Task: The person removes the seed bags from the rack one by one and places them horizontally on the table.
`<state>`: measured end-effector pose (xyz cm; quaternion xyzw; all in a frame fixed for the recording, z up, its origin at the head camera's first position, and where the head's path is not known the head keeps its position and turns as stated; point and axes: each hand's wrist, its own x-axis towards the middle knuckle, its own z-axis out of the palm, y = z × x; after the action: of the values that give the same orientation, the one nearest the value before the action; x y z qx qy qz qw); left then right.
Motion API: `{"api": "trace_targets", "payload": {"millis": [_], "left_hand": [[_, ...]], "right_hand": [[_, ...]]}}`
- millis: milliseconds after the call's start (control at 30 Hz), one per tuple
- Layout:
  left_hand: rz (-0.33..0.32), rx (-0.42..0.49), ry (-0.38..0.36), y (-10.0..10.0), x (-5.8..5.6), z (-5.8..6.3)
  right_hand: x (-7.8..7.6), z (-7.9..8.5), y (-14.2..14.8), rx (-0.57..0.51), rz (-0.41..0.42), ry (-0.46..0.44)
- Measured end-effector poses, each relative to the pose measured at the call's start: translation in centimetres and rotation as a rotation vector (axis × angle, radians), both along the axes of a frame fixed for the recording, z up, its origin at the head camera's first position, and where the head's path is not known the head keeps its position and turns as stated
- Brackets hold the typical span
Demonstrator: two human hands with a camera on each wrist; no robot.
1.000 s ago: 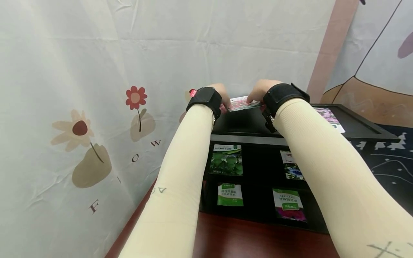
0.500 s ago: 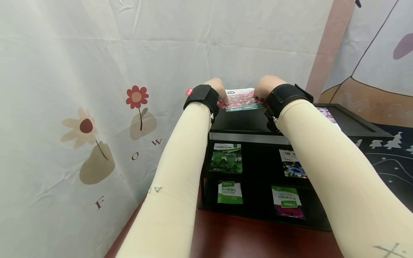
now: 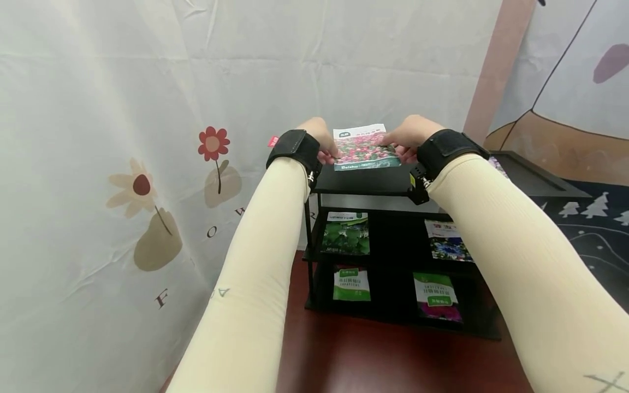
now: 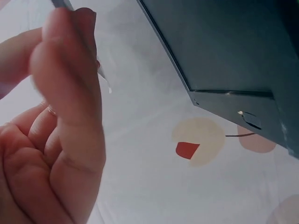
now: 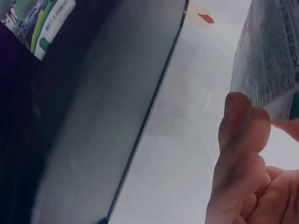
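A seed packet [image 3: 363,150] with pink flowers and a teal lower band is held above the top of a black shelf rack [image 3: 363,184] in the head view. My left hand [image 3: 318,139] pinches its left edge. At the right edge, my right hand [image 3: 411,137] pinches it between thumb and fingers. The printed back of the seed packet [image 5: 268,56] shows in the right wrist view, above the curled fingers of the right hand [image 5: 247,158]. In the left wrist view, the left hand [image 4: 70,116] hides most of the packet.
Lower tiers hold a green-leaf packet [image 3: 345,234], a blue-flower packet [image 3: 448,241], a green-and-white packet [image 3: 351,285] and a magenta-flower packet [image 3: 436,297]. Another packet [image 3: 497,165] lies on top at right, partly hidden. A printed curtain [image 3: 147,65] hangs behind the rack, which stands on a reddish-brown surface [image 3: 354,349].
Both hands have lifted the pink-flower packet off the rack's top and tilted it, so its front now faces the head camera more fully. The head view has shifted slightly.
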<state>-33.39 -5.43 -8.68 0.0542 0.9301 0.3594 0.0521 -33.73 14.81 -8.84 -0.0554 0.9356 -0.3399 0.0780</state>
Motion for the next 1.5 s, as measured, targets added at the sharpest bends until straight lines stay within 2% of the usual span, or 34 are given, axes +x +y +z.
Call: {"api": "trace_targets", "payload": {"millis": [233, 467, 633, 767, 900, 1067, 1300, 1500], "left_hand": [[-0.016, -0.028, 0.008, -0.6, 0.7, 0.3], [-0.037, -0.061, -0.01, -2.0, 0.7, 0.0], [-0.033, -0.009, 0.009, -2.6, 0.5, -0.4], [-0.039, 0.007, 0.015, -2.7, 0.6, -0.5], [-0.03, -0.023, -0.009, -2.8, 0.7, -0.5], [-0.003, -0.015, -0.03, -3.0, 0.7, -0.7], [0.02, -0.015, -0.005, -3.4, 0.6, -1.3], [0.017, -0.021, 0.008, -3.7, 0.6, -1.6]], "right_hand": [[0.0, -0.3, -0.4, 0.008, 0.013, 0.017], [0.0, -0.6, -0.7, -0.105, -0.003, -0.01], [-0.2, -1.1, -0.9, -0.184, -0.011, 0.004], [0.0, -1.2, -1.3, -0.196, -0.02, 0.003], [0.1, -1.2, -1.5, -0.204, -0.028, -0.009], [0.2, -1.3, -1.9, -0.218, -0.02, -0.037], [0.3, -1.6, -2.1, -0.238, -0.017, -0.076], [0.7, -1.9, -2.3, -0.301, -0.031, -0.075]]}}
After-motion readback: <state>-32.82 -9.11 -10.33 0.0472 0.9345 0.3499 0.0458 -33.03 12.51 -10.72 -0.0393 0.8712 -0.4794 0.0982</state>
